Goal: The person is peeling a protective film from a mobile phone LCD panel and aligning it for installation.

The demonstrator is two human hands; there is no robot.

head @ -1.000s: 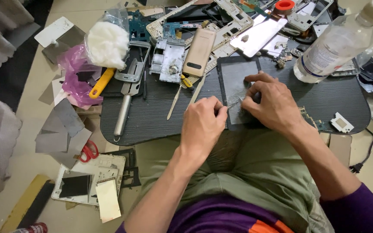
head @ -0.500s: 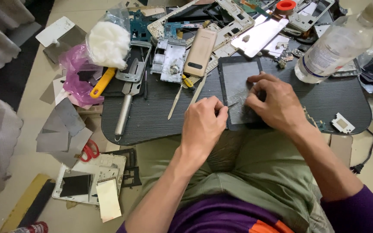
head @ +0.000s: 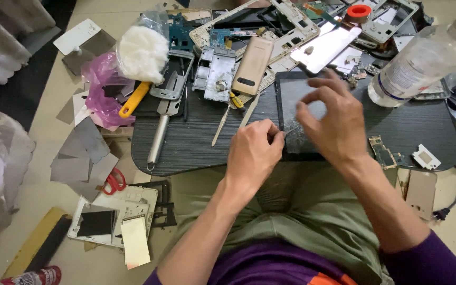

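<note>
A dark cracked phone screen panel (head: pixel 290 97) lies on the black ribbed lap table (head: pixel 196 142), near its front edge. My left hand (head: pixel 253 154) rests on the table just left of the panel and pinches a thin metal tool (head: pixel 287 131) whose tip touches the panel's lower part. My right hand (head: pixel 333 124) hovers over the right side of the panel, lifted off it, with fingers spread and curled and nothing visible in them. It hides the panel's right edge.
A clear plastic bottle (head: pixel 418 63) lies at the table's right. A gold phone back (head: pixel 253 66), circuit boards, phone frames and a white panel (head: pixel 325 47) crowd the far side. A metal tool (head: pixel 162 132) lies left; red scissors (head: pixel 113 182) and parts lie on the floor.
My right hand has lifted off the panel and opened its fingers. My left hand stays in place with the metal tool at the panel.
</note>
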